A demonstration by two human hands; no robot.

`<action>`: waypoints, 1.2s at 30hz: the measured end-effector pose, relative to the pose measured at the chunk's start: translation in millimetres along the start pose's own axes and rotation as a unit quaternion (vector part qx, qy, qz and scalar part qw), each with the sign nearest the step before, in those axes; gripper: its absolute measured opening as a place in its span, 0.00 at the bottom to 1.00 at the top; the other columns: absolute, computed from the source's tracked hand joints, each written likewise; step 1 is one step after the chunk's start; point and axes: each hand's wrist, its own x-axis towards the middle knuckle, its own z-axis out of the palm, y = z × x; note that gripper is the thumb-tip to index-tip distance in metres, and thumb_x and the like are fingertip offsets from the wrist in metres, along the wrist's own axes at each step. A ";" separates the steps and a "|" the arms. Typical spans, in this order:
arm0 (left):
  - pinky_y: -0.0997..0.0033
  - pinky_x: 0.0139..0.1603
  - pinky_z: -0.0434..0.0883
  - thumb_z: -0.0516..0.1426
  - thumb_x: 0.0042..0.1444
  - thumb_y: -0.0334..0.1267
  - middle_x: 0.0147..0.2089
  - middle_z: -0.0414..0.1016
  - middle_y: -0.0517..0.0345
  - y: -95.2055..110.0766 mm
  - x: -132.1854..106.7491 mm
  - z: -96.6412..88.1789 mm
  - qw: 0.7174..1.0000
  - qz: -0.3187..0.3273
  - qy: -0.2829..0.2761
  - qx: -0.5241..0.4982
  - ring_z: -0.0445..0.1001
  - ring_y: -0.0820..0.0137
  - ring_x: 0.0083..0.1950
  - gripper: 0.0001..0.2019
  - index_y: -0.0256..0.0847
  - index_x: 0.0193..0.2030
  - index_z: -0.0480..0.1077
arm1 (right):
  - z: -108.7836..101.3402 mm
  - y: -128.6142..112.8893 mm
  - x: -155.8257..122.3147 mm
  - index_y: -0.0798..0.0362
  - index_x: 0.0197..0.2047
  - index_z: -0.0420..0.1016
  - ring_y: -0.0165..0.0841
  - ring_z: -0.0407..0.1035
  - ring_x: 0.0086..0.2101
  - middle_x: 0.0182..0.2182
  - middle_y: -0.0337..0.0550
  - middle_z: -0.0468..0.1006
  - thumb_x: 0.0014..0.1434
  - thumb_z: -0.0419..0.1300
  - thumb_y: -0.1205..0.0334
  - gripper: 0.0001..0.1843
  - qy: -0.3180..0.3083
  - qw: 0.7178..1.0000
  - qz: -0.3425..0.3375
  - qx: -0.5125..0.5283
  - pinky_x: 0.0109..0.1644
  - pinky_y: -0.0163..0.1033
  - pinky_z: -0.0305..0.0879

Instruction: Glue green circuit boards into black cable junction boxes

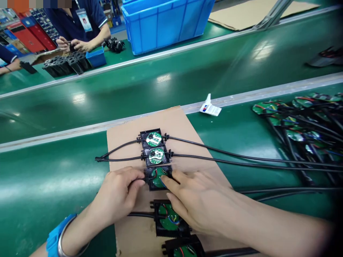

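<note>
PASS: worktop (pixel 53 167) beyond the left forearm (pixel 88 217); bare strip along cardboard's (pixel 150 120) far edge | BLOCK: cable tip (pixel 100 159) overhanging left edge; housings (pixel 158 145) down the middle; left hand (pixel 118 187), right hand (pixel 197 194) at third housing; two cables (pixel 241 163) crossing right edge; board pile (pixel 302 121) toward worktop's right edge

The green surface (pixel 61 175) carried a cardboard sheet (pixel 184 128) with a row of black housings (pixel 158 226) on it, a small white bottle (pixel 211 108) by the metal strip (pixel 53 136) along the far edge, and, at right, a heap of green circuit boards and black cables (pixel 302 132).
</note>
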 end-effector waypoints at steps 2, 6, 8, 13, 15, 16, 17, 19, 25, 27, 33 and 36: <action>0.69 0.32 0.74 0.50 0.61 0.31 0.35 0.78 0.58 2.7 -3.1 4.4 0.999 0.028 0.030 0.033 0.77 0.68 0.34 0.10 0.41 0.39 0.72 | 0.7 -0.6 -0.1 0.58 0.48 0.75 0.35 0.68 0.23 0.31 0.50 0.76 0.58 0.54 0.63 0.16 0.006 1.000 -0.001 0.003 0.26 0.39 0.57; 0.67 0.27 0.73 0.46 0.59 0.26 0.32 0.76 0.53 6.8 -11.1 15.5 0.973 0.108 0.079 0.187 0.74 0.66 0.29 0.13 0.36 0.41 0.71 | 0.1 -0.9 0.2 0.58 0.44 0.76 0.35 0.67 0.22 0.30 0.49 0.76 0.57 0.55 0.64 0.14 0.008 1.000 0.012 0.007 0.25 0.39 0.55; 0.68 0.24 0.72 0.44 0.56 0.22 0.30 0.73 0.53 11.3 -12.1 19.7 0.948 0.132 0.075 0.280 0.71 0.66 0.27 0.15 0.34 0.41 0.70 | -0.1 -0.7 0.8 0.58 0.42 0.76 0.34 0.67 0.22 0.29 0.48 0.75 0.56 0.55 0.65 0.13 0.006 1.000 0.015 0.017 0.25 0.38 0.55; 0.70 0.22 0.68 0.44 0.54 0.20 0.26 0.68 0.53 23.6 -7.2 24.6 0.869 0.151 0.005 0.471 0.66 0.66 0.26 0.15 0.34 0.35 0.70 | -0.7 -0.7 2.9 0.58 0.37 0.76 0.32 0.65 0.21 0.26 0.45 0.73 0.55 0.55 0.66 0.09 0.009 0.999 0.018 0.027 0.25 0.37 0.51; 0.70 0.23 0.69 0.46 0.55 0.21 0.26 0.68 0.54 23.1 -7.4 23.3 0.870 0.151 -0.002 0.469 0.67 0.66 0.27 0.13 0.34 0.35 0.70 | -1.3 -1.6 3.4 0.57 0.35 0.76 0.33 0.65 0.21 0.25 0.45 0.73 0.55 0.55 0.66 0.09 0.011 1.000 0.018 0.019 0.24 0.38 0.48; 0.69 0.24 0.70 0.47 0.56 0.22 0.27 0.69 0.54 21.5 -8.8 22.3 0.880 0.145 0.005 0.452 0.68 0.66 0.27 0.12 0.34 0.37 0.70 | -1.6 -2.2 3.5 0.57 0.35 0.76 0.33 0.65 0.21 0.25 0.45 0.73 0.55 0.55 0.66 0.09 0.012 1.000 0.015 0.015 0.24 0.38 0.47; 0.69 0.26 0.71 0.48 0.56 0.22 0.29 0.70 0.53 19.4 -11.0 21.3 0.893 0.136 0.019 0.428 0.69 0.66 0.28 0.12 0.34 0.40 0.70 | -1.9 -2.8 3.5 0.57 0.34 0.76 0.33 0.65 0.21 0.24 0.45 0.73 0.55 0.55 0.65 0.09 0.014 1.000 0.012 0.012 0.23 0.38 0.46; 0.67 0.33 0.75 0.48 0.57 0.23 0.36 0.74 0.50 14.9 -16.9 21.2 0.922 0.114 0.056 0.365 0.72 0.66 0.34 0.15 0.33 0.48 0.69 | -2.4 -3.8 3.5 0.56 0.34 0.76 0.34 0.65 0.21 0.24 0.45 0.74 0.56 0.55 0.65 0.09 0.015 1.000 0.011 0.009 0.24 0.38 0.46; 0.64 0.38 0.77 0.47 0.52 0.20 0.49 0.71 0.44 11.5 -29.9 39.1 0.934 0.116 0.044 0.335 0.73 0.63 0.42 0.28 0.31 0.62 0.59 | -9.4 0.7 4.2 0.55 0.37 0.72 0.38 0.70 0.28 0.29 0.46 0.76 0.55 0.55 0.63 0.08 -0.022 0.997 0.033 0.071 0.29 0.39 0.56; 0.64 0.35 0.78 0.47 0.50 0.20 0.46 0.71 0.45 14.0 -28.8 39.9 0.935 0.104 0.032 0.336 0.73 0.63 0.39 0.30 0.30 0.62 0.60 | -15.2 5.2 3.4 0.55 0.39 0.70 0.40 0.71 0.31 0.31 0.47 0.76 0.53 0.55 0.64 0.10 -0.049 0.993 0.044 0.101 0.31 0.40 0.58; 0.58 0.42 0.76 0.49 0.57 0.26 0.50 0.69 0.44 23.7 -16.5 21.3 0.976 0.101 0.030 0.189 0.71 0.61 0.44 0.19 0.33 0.55 0.66 | -30.9 13.2 -5.2 0.53 0.37 0.64 0.38 0.70 0.30 0.28 0.43 0.75 0.53 0.54 0.67 0.07 -0.104 0.986 0.081 0.106 0.32 0.40 0.59; 0.57 0.51 0.71 0.49 0.61 0.26 0.49 0.70 0.49 21.9 -9.6 22.8 0.976 0.162 0.008 0.144 0.69 0.62 0.47 0.12 0.35 0.49 0.68 | -26.6 10.4 -8.2 0.53 0.33 0.64 0.36 0.68 0.28 0.27 0.41 0.73 0.55 0.52 0.68 0.02 -0.090 0.990 0.068 0.089 0.32 0.39 0.58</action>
